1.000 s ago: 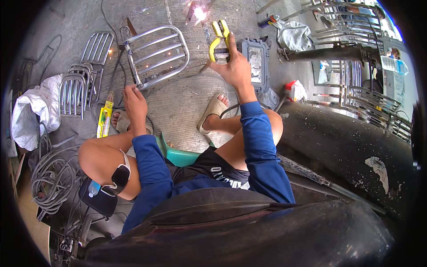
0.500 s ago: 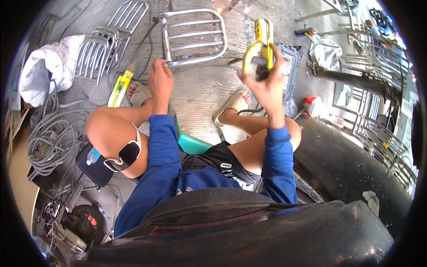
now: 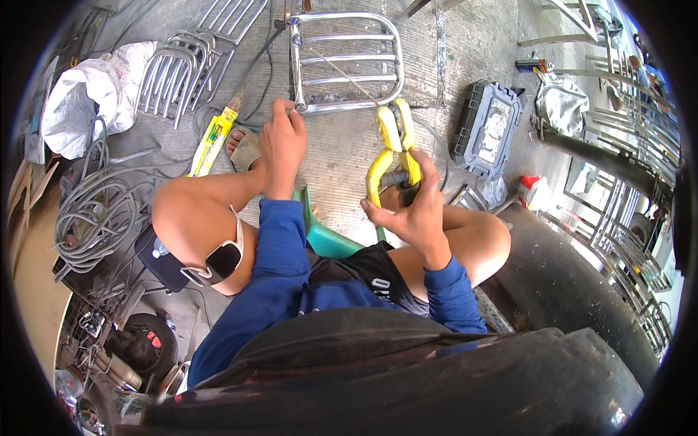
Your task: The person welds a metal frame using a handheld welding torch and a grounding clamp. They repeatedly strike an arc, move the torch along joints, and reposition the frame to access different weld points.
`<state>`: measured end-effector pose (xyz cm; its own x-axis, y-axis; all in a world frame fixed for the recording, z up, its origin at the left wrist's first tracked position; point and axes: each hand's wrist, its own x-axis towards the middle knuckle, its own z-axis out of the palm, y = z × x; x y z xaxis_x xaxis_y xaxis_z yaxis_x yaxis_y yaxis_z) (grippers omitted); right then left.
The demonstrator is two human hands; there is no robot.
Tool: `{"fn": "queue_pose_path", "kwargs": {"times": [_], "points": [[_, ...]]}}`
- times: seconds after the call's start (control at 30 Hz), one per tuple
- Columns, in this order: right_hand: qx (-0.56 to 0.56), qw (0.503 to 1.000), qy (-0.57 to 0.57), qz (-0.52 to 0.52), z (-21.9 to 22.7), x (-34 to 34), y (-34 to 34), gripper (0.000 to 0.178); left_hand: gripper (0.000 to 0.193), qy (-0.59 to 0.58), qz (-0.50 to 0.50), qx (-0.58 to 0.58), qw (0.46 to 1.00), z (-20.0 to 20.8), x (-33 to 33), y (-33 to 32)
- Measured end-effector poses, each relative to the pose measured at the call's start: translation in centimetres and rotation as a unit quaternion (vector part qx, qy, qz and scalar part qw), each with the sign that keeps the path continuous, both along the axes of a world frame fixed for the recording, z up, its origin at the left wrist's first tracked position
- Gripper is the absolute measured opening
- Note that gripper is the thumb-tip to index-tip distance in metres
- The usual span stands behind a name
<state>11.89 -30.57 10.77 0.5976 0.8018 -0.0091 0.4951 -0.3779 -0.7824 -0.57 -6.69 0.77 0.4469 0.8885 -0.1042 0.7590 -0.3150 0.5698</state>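
My left hand (image 3: 283, 144) is closed at the near left corner of a shiny barred metal rack (image 3: 347, 59), its fingertips on that corner. The rack lies on the ground in front of me. In my right hand (image 3: 417, 218) is a yellow plier-shaped welding electrode holder (image 3: 396, 133), thumb and fingers around its handles. A thin welding rod (image 3: 342, 75) runs from its jaws across the rack's bars. Beside my left foot lies a yellow box of rods (image 3: 214, 140).
More barred metal racks (image 3: 174, 69) stand at the far left next to a white sack (image 3: 98, 98). Coiled cable (image 3: 91, 218) lies at left. A grey plastic case (image 3: 488, 127) is on the right. White-framed dark glasses (image 3: 222, 259) rest on my left thigh.
The electrode holder has come down and left, nearer the rack's near edge, and its rod now shows over the bars. My left hand stays at the rack's corner while the view shifts.
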Motion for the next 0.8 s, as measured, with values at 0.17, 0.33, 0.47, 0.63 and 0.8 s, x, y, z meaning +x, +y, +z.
{"fn": "queue_pose_path", "kwargs": {"times": [0.17, 0.33, 0.47, 0.63, 0.8], "points": [[-0.011, 0.999, 0.048, -0.001, -0.5, -0.2, 0.2, 0.114, 0.018, 0.016, 0.006, -0.029, 0.999, 0.9, 0.2, -0.5], [0.033, 0.999, -0.015, 0.028, -1.8, -0.3, 1.4, 0.111, 0.019, 0.035, -0.003, -0.038, 0.999, 0.9, 0.5, -0.8], [0.023, 0.999, 0.001, 0.03, -1.9, -0.3, 2.0, 0.111, 0.019, 0.039, -0.003, -0.025, 0.999, 0.5, 0.7, -0.7], [0.031, 0.999, -0.003, 0.035, -1.7, -0.2, 2.2, 0.111, 0.019, 0.032, -0.011, -0.029, 0.999, 0.3, 0.4, -0.5], [0.0, 1.0, 0.01, 0.016, -1.6, -0.6, 2.3, 0.105, 0.019, 0.03, -0.004, -0.038, 0.999, 0.2, 0.5, -0.6]]}}
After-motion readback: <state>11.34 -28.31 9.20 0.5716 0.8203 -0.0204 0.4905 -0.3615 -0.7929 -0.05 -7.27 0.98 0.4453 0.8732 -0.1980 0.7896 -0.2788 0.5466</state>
